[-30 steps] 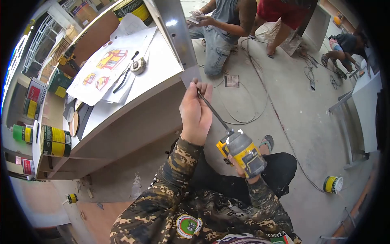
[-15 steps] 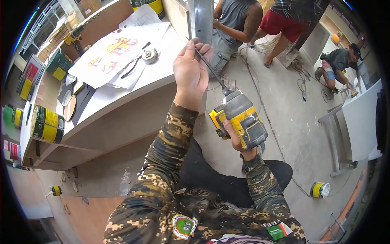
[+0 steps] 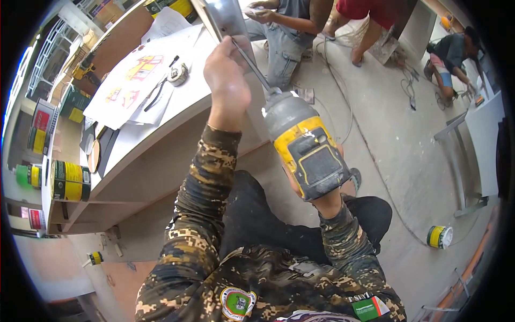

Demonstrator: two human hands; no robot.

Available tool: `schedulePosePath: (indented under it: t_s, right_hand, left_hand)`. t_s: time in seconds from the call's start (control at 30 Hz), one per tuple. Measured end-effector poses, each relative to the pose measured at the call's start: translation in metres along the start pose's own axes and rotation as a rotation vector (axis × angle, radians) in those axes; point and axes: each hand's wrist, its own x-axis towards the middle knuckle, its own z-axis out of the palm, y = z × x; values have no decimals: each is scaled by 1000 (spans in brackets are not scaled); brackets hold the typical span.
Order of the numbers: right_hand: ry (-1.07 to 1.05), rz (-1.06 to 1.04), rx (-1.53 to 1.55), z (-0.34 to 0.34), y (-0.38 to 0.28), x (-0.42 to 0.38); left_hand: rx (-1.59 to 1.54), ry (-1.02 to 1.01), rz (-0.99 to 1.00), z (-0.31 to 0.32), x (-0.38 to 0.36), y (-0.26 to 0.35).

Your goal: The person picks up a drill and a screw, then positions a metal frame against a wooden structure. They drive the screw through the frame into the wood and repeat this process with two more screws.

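The right hand [image 3: 322,194] was wrapped around the yellow drill [image 3: 303,145], aiming its long bit [image 3: 251,67] upward. The left hand [image 3: 226,80], fingers closed, steadied that bit against the metal strip [image 3: 225,16] beside the tabletop [image 3: 198,91].

Hardly any lettering can be read from here. The yellow-and-green cans [image 3: 71,181] on the shelf at the left carry labels too small to make out. The round sleeve patch [image 3: 236,302] and the green tag [image 3: 369,307] near the person's shoulder bear marks that stay blurred. The drawings [image 3: 140,70] on the counter [image 3: 161,129] show coloured pictures, no legible words.
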Motion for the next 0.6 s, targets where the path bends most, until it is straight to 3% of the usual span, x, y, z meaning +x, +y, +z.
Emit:
schedulePosePath:
  t_s: [0.13, 0.2, 0.23, 0.43, 0.6]
  right_hand:
    - [71, -119, -83, -9, -11, 12]
    - [143, 150, 353, -12, -26, 22]
    - [-39, 420, 431, -17, -31, 16]
    - [49, 92, 161, -7, -8, 26]
    - [63, 24, 137, 3, -2, 31]
  left_hand:
    - [25, 51, 57, 2, -1, 3]
    - [77, 72, 55, 0, -2, 4]
    - [112, 60, 42, -1, -2, 4]
    - [107, 54, -7, 6, 2, 5]
    - [38, 45, -75, 7, 4, 10]
